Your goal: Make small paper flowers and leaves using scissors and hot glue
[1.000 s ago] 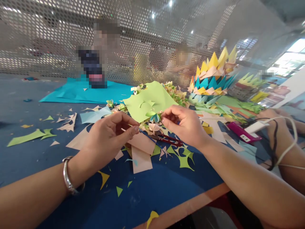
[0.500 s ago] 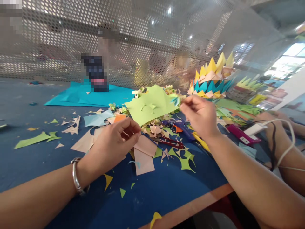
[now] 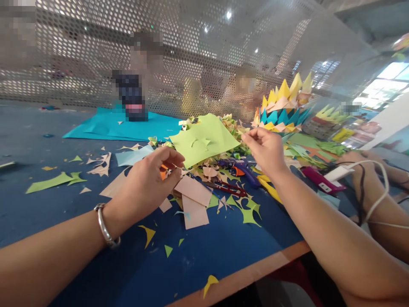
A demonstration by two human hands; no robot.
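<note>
My left hand (image 3: 152, 178), with a silver bangle at its wrist, is raised above paper scraps left of the light green sheet (image 3: 207, 143). Its fingers curve, and a gap separates them from the thumb; nothing shows in it. My right hand (image 3: 266, 153) is at the sheet's right corner, thumb and fingertips close together; whether a small piece is between them I cannot make out. Two small curled cut-outs lie on the sheet. Beneath and behind it is a heap of folded paper pieces (image 3: 234, 124). Just below my right hand rests a blue glue gun (image 3: 247, 172).
Nearby lie dark red snips (image 3: 230, 188), pink paper rectangles (image 3: 195, 211) and yellow-handled tool (image 3: 270, 189). Blue sheets (image 3: 153, 128) lie at the back left. Layered paper crown (image 3: 284, 115) stands back right. Another person's arm (image 3: 373, 192), a cable and a purple power strip (image 3: 322, 180) are right.
The green-and-blue paper piece at my right fingertips no longer shows there. My right hand has shifted slightly left, and my left hand's thumb and fingers have drawn a little away from the scraps.
</note>
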